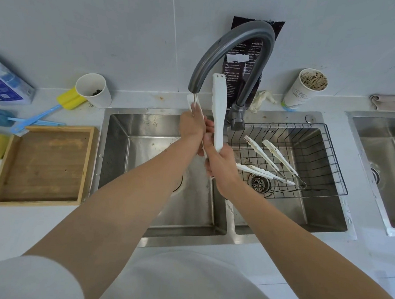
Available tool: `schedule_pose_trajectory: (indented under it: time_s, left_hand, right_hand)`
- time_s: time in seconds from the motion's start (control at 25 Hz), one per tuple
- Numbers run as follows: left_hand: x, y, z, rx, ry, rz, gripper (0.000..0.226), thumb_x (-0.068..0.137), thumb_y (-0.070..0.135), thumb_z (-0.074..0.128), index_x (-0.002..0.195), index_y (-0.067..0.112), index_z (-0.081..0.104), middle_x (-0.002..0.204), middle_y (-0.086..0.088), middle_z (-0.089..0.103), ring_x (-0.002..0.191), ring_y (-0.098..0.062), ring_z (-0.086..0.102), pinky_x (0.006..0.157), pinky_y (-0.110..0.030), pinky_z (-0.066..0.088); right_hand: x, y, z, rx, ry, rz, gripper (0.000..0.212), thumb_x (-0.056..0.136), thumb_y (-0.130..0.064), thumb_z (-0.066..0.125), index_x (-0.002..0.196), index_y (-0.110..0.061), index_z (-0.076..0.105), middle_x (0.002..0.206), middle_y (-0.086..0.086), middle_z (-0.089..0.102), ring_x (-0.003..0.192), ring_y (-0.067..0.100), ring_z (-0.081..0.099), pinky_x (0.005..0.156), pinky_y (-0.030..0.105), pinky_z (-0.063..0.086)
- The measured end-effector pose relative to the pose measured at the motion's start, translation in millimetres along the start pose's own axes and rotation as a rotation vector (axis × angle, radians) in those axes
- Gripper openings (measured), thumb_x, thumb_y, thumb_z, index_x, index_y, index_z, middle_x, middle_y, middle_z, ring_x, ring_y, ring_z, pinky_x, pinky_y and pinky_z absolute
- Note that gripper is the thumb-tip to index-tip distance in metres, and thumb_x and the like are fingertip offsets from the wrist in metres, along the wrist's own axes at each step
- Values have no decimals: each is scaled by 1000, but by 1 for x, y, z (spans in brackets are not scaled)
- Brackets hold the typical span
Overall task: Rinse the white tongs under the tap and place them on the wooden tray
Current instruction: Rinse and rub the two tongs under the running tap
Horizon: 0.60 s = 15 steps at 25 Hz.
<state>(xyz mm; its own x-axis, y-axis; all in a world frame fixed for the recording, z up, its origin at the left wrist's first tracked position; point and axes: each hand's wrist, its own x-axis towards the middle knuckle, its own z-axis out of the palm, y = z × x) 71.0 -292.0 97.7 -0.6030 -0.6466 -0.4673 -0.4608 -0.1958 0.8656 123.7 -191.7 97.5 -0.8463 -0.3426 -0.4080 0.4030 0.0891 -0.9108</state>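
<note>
While the white tongs (218,111) are held spread over the left basin of the sink (115,156), the left hand (192,126) grips the arm under the thin stream from the tap (221,42), and the right hand (221,167) grips the joined end. Risk noted: the upright arm stands clear of the water and may go unrinsed. Wet plastic could slip during carriage to the wooden tray (36,200), well apart on the desk (36,227).
</note>
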Motion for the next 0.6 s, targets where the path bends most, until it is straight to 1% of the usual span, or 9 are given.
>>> schedule_pose_trajectory:
  time_s: [0.08,0.12,0.16,0.2,0.28,0.36,0.44,0.52,0.6]
  left_hand:
    - [5,5,2,-55,-36,16,30,105,21,33,104,-2,52,72,-6,65,37,-5,55,38,-16,44]
    - [8,6,2,-68,-41,44,21,105,16,33,108,1,48,80,-8,66,42,-8,55,41,-18,45]
    - [9,8,1,-66,-36,68,18,104,14,33,106,4,47,82,-9,65,42,-8,53,41,-19,44]
    - [9,8,-1,-47,-21,89,21,105,16,33,97,4,49,75,-10,63,38,-6,50,38,-17,41]
    - [11,8,-4,-4,11,114,42,107,25,32,73,6,49,57,-4,52,27,-2,45,31,-11,32]
    - [12,7,-7,-21,-22,86,47,107,26,32,66,8,46,53,-1,48,27,-2,44,32,-12,34]
    - [13,7,-8,-58,-89,49,30,105,18,33,84,6,49,61,-3,54,42,-8,50,44,-20,44]
    - [10,6,-9,-90,-155,29,13,103,13,33,103,8,44,74,-3,60,58,-13,57,54,-26,51]
    - [2,-2,-12,-83,-229,85,8,103,13,34,106,8,40,81,-2,64,64,-15,63,51,-29,52]
  right_hand:
    - [2,-2,-2,21,24,29,33,100,-41,51,78,-17,56,70,2,58,37,3,36,37,17,28]
    - [2,-2,-3,25,33,46,36,100,-44,51,78,-16,56,71,3,59,37,4,36,37,19,29]
    - [0,-1,-3,14,35,55,37,99,-45,51,78,-15,55,72,3,59,37,4,37,38,19,29]
    - [-2,0,0,-6,29,56,36,98,-46,52,80,-16,55,73,3,59,38,4,38,38,19,30]
    - [-8,2,8,-36,26,45,33,97,-46,54,88,-14,55,74,2,59,39,2,40,38,19,32]
    - [-9,1,14,-27,50,57,36,97,-46,55,94,-10,54,72,1,57,39,2,38,38,19,31]
    - [-5,-4,12,15,61,94,39,97,-48,53,92,-9,54,71,1,57,37,3,35,36,18,28]
    - [1,-10,7,79,36,129,38,98,-48,51,88,-11,52,73,2,56,37,4,32,35,17,25]
    - [4,-14,7,203,11,164,35,98,-47,52,84,-15,48,69,2,49,38,5,27,34,18,20]
